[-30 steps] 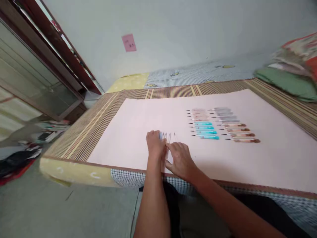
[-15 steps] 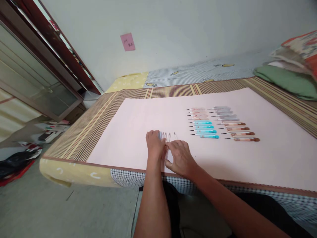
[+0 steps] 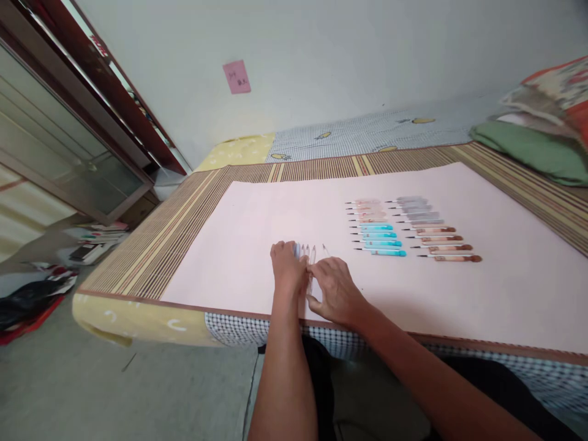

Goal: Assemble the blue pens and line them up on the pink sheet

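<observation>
My left hand and my right hand rest side by side on a large pale pink sheet, near its front edge. Both hands lie over a small bunch of clear pens whose tips stick out beyond the fingers. The left fingers are curled over the bunch; the right fingers press on it from the right. Farther right on the sheet lie neat rows of pens: pink ones, blue ones, grey ones and brown ones, all with tips to the left.
The sheet lies on a striped woven mat over a bed with yellow and checked bedding. Folded green and patterned cloth sits at the far right. A glass-fronted cabinet and floor clutter are on the left.
The hands have stayed on the clear pens; my right hand shifted slightly forward and left. The view tilted up a little.
</observation>
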Demonstrator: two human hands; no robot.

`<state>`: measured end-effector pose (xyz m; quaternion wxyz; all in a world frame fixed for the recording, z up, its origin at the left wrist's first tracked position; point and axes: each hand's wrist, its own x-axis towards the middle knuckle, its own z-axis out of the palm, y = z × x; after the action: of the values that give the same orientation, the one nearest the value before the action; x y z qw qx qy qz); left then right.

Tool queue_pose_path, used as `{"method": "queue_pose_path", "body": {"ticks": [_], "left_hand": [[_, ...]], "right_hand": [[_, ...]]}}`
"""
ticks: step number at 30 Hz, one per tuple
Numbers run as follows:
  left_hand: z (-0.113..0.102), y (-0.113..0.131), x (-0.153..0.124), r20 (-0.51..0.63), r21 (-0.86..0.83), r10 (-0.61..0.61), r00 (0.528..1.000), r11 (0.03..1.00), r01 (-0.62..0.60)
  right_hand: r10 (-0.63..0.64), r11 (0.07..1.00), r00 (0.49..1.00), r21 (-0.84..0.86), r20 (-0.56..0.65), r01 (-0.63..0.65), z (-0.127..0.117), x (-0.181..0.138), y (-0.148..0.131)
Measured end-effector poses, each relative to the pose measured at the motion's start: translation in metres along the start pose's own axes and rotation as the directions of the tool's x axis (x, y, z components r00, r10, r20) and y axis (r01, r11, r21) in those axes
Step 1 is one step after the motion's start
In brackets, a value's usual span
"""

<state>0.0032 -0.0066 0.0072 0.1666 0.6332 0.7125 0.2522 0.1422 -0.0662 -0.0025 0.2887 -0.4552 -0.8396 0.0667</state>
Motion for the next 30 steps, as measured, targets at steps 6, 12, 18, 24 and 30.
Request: {"method": "queue_pose_path", "body": {"ticks": [6, 12, 18, 24, 30], "left_hand": [[-0.0009, -0.0004, -0.0001, 0.002, 0.011, 0.016, 1.0, 1.0, -0.016], [-0.0008, -0.0018, 0.0004, 0.009, 0.005, 0.009, 1.0, 1.0, -0.009], [0.0009, -0.0026, 0.0017, -0.016, -0.034, 0.004, 1.0, 0.999, -0.005], [0.0044, -0.0054, 0.0032, -0.037, -0.057, 0.011, 0.999, 0.998, -0.013], [0.0038, -0.0051, 0.0033, -0.03, -0.066, 0.021, 0.999, 0.998, -0.022]], "right_hand": [[-0.006, 1.0, 1.0, -0.025, 0.007, 0.006, -0.0004, -0.0002, -0.0013], [-0.014, 1.0, 1.0, -0.024, 0.015, 0.014, -0.0013, -0.0013, -0.0027], [-0.016, 1.0, 0.999, -0.009, 0.032, 0.016, -0.0026, -0.0013, -0.0031], [-0.011, 1.0, 0.999, -0.013, 0.044, 0.012, -0.0048, -0.0007, -0.0036], [-0.007, 1.0, 0.999, 0.025, 0.049, 0.005, -0.0049, 0.0004, -0.0062]]}}
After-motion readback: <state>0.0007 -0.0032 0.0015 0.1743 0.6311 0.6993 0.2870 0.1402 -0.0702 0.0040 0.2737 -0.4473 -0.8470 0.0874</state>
